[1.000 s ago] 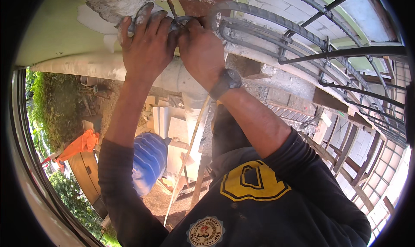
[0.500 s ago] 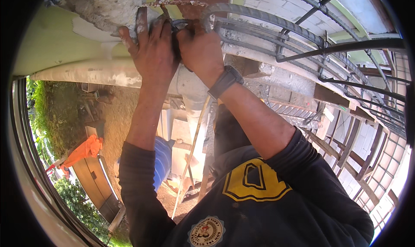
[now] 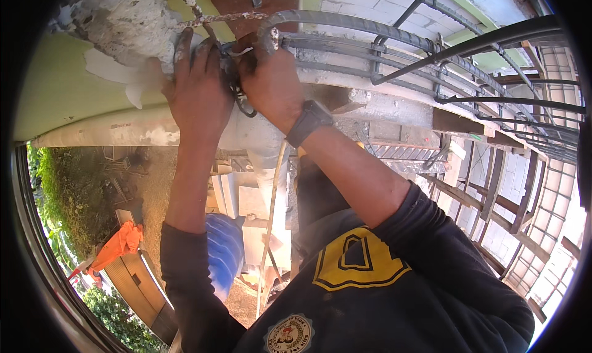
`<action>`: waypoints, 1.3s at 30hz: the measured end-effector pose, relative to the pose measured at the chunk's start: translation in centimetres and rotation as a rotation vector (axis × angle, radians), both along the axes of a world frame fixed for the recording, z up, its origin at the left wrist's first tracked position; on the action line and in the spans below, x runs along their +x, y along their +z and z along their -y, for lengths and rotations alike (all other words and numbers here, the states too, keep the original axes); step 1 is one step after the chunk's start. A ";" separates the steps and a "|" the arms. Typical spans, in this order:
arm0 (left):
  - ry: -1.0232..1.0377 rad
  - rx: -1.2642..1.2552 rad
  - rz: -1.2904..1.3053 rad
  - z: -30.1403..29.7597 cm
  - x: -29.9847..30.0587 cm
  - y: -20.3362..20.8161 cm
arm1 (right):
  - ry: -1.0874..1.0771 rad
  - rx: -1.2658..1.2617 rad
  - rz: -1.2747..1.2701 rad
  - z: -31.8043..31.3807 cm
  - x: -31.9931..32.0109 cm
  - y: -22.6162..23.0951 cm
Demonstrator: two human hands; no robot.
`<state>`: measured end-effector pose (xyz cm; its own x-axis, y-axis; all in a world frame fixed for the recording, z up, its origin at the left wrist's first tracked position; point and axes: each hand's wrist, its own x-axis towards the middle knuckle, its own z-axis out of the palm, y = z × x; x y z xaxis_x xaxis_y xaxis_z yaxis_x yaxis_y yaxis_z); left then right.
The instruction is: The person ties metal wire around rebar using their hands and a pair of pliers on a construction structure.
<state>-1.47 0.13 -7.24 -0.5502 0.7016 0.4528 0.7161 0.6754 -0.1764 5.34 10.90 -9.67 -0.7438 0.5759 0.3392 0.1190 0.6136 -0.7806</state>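
Note:
My left hand (image 3: pixel 200 100) reaches up beside a crusted, rusty steel bar (image 3: pixel 231 18), its back showing. Its long fingers stretch up toward the bar, the outermost one smeared by motion. Its thumb is hidden, and what it pinches does not show. My right hand (image 3: pixel 269 87), with a dark watch on the wrist, is closed beside it, fingers curled under the bent end of a ribbed steel bar (image 3: pixel 354 21). Out of its grip a loop of dark wire (image 3: pixel 246 110) hangs between the two hands. The wire's upper part is partly covered by fingers.
A cage of dark reinforcing bars (image 3: pixel 453 57) runs off to the right. Broken concrete (image 3: pixel 123 23) juts out at upper left above a green wall. Far below lie a ladder (image 3: pixel 401 152), an orange cloth (image 3: pixel 123 245) and a blue striped thing (image 3: pixel 222 251). Wooden framing (image 3: pixel 493 199) stands at right.
The view has shifted, so hands and bars sit farther left in the picture. The wire loop now shows more plainly below the hands, and they are slightly farther apart at the wrists.

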 end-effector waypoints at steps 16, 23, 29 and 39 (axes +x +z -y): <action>-0.010 -0.097 0.040 0.2 0.2 0.7 | 0.208 0.000 0.036 -1.1 1.1 0.9; -0.021 -0.094 0.065 0.1 0.4 1.0 | 0.262 0.116 0.129 -1.7 1.6 1.4; -0.037 -0.143 0.072 0.4 0.3 1.4 | 0.303 0.146 0.124 -1.9 2.0 1.5; -0.013 -0.233 0.109 0.7 0.4 1.7 | 0.361 0.120 0.094 -1.7 2.0 0.8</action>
